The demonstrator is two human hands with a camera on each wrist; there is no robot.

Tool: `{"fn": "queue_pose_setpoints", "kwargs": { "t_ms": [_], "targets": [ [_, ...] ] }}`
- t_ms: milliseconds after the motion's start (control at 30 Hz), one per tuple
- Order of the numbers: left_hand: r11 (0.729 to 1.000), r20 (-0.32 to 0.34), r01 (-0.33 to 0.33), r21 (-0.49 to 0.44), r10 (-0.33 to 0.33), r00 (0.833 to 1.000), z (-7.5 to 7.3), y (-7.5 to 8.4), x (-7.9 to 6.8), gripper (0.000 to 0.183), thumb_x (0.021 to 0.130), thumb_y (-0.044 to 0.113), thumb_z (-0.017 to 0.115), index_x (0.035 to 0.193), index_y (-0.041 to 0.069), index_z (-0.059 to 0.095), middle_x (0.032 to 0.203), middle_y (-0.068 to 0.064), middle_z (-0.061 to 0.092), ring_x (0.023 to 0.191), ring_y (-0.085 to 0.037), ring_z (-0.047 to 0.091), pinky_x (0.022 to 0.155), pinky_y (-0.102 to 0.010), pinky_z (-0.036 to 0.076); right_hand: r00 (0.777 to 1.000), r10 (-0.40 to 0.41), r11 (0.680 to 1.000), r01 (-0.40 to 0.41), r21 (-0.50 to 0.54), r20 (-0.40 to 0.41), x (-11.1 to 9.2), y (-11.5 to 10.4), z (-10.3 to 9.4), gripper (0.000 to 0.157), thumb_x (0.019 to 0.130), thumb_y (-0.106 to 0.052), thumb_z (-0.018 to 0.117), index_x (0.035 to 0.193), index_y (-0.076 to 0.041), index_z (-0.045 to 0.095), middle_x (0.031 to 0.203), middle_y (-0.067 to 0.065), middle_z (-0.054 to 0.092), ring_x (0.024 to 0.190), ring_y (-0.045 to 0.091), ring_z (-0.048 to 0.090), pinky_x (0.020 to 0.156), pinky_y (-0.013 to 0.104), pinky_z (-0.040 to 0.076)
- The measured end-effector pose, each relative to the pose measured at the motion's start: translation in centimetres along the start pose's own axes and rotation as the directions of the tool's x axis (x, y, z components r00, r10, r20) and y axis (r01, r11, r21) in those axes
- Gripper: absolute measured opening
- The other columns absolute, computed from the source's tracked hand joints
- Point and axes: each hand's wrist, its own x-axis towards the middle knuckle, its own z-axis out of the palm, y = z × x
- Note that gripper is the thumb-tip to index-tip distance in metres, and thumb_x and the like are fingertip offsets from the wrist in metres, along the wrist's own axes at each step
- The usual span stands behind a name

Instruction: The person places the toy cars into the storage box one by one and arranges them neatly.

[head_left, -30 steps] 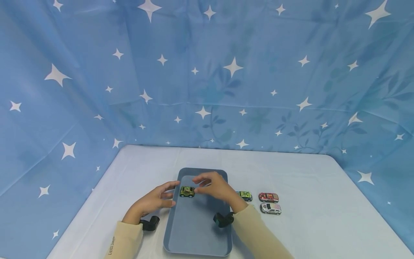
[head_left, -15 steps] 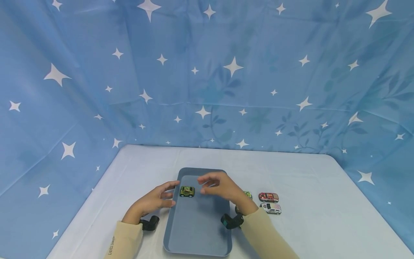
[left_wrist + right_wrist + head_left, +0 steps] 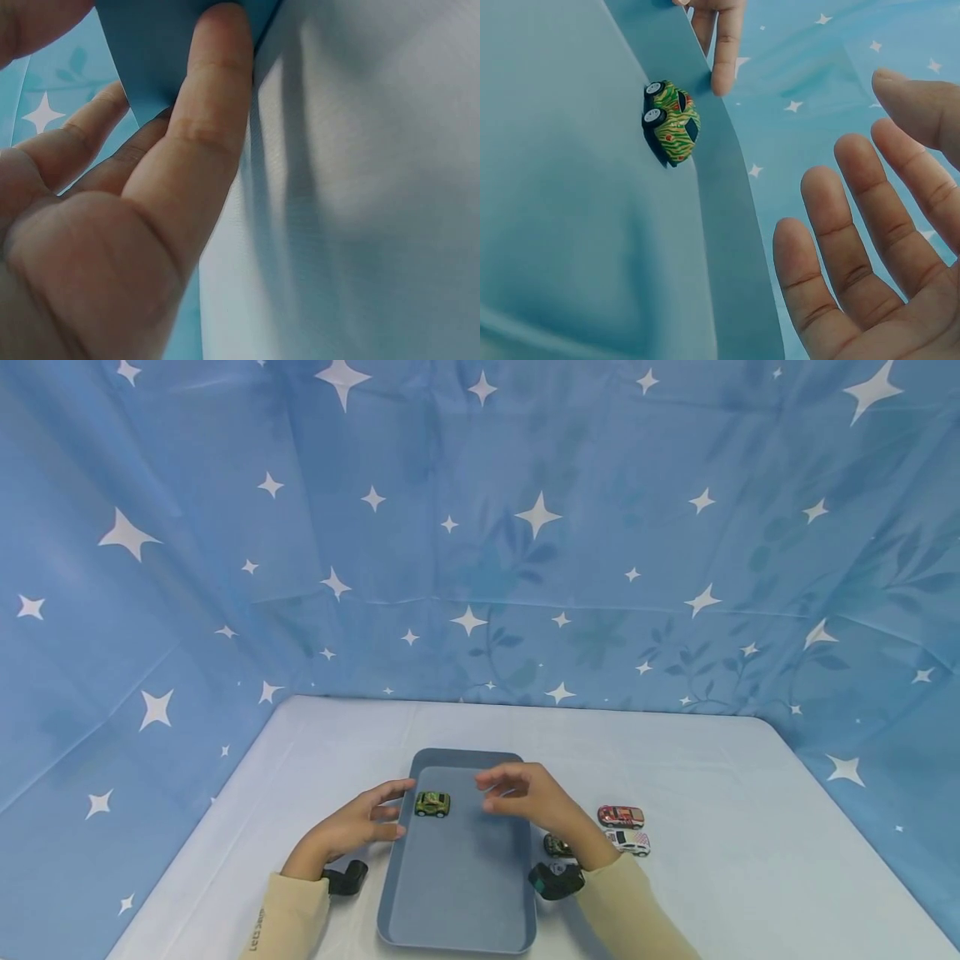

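Note:
A green camouflage-patterned toy car (image 3: pixel 432 804) stands in the upper left of a blue-grey tray (image 3: pixel 457 893). In the right wrist view the same toy car (image 3: pixel 672 124) shows stripes and dark wheels with pale hubs. My left hand (image 3: pixel 360 822) rests against the outside of the tray's left wall; its thumb (image 3: pixel 202 112) touches that wall in the left wrist view. Over the tray's right part hovers my right hand (image 3: pixel 528 793), fingers spread loosely, holding nothing, to the right of the car. Its palm and fingers (image 3: pixel 832 240) show bare in the right wrist view.
Right of the tray, a red toy car (image 3: pixel 621 817) and a white toy car (image 3: pixel 630 842) stand on the white table (image 3: pixel 735 860). A dark green toy car (image 3: pixel 557 846) is partly hidden by the right wrist. A blue starry cloth (image 3: pixel 480 560) hangs behind.
My right hand has moved right, away from the green camouflage car, which stays in place in the tray. The yellow-green car beyond the tray is now hidden by the right arm. The left hand stays put.

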Motion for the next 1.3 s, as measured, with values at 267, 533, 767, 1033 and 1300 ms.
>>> {"fn": "queue_pose_setpoints", "kwargs": {
  "t_ms": [267,533,767,1033,1300],
  "targets": [
    [1.0,-0.003,0.001,0.002,-0.001,1.0,0.0,-0.1,0.0,0.079,0.102,0.008,0.074,0.166,-0.006,0.03,0.169,-0.039,0.025,0.149,-0.066,0.033,0.113,-0.075,0.039,1.0,-0.024,1.0,0.024,-0.012,-0.01,-0.9,0.2,-0.6,0.035,0.1,-0.008,0.077,0.13,0.008,0.072,0.129,0.023,0.073,0.113,0.03,0.071,0.096,0.033,0.058],
    [1.0,-0.002,-0.004,0.011,0.004,1.0,-0.1,-0.1,0.0,0.078,0.103,0.009,0.073,0.166,-0.006,0.03,0.169,-0.039,0.025,0.149,-0.066,0.032,0.114,-0.075,0.039,0.998,-0.059,0.998,0.059,-0.007,-0.015,-1.6,0.5,-1.0,0.034,0.099,-0.005,0.076,0.129,0.01,0.071,0.127,0.028,0.072,0.111,0.033,0.071,0.097,0.032,0.058],
    [1.0,0.002,-0.01,0.001,0.01,1.0,0.1,0.0,-0.1,0.078,0.104,0.008,0.072,0.167,-0.007,0.028,0.169,-0.039,0.024,0.149,-0.067,0.032,0.114,-0.075,0.039,0.998,-0.049,0.999,0.049,-0.019,-0.028,-2.3,0.5,-1.6,0.036,0.099,-0.005,0.077,0.131,0.011,0.07,0.128,0.03,0.072,0.114,0.039,0.071,0.098,0.03,0.058],
    [1.0,0.001,-0.003,-0.014,0.003,1.0,0.2,0.2,-0.1,0.078,0.103,0.007,0.072,0.167,-0.007,0.028,0.169,-0.04,0.025,0.149,-0.066,0.032,0.114,-0.074,0.039,0.998,-0.054,0.998,0.054,-0.012,-0.038,-3.3,0.7,-2.5,0.038,0.1,-0.009,0.077,0.131,0.012,0.069,0.128,0.033,0.07,0.115,0.043,0.069,0.095,0.03,0.059],
    [1.0,0.007,-0.001,-0.029,0.001,1.0,0.1,0.1,0.0,0.079,0.103,0.007,0.071,0.167,-0.008,0.027,0.169,-0.039,0.023,0.15,-0.066,0.031,0.115,-0.072,0.04,0.998,-0.036,0.999,0.035,-0.006,-0.057,-4.1,1.0,-3.3,0.039,0.1,-0.007,0.077,0.131,0.015,0.067,0.128,0.034,0.069,0.111,0.028,0.07,0.093,0.029,0.06]
  ]
}}
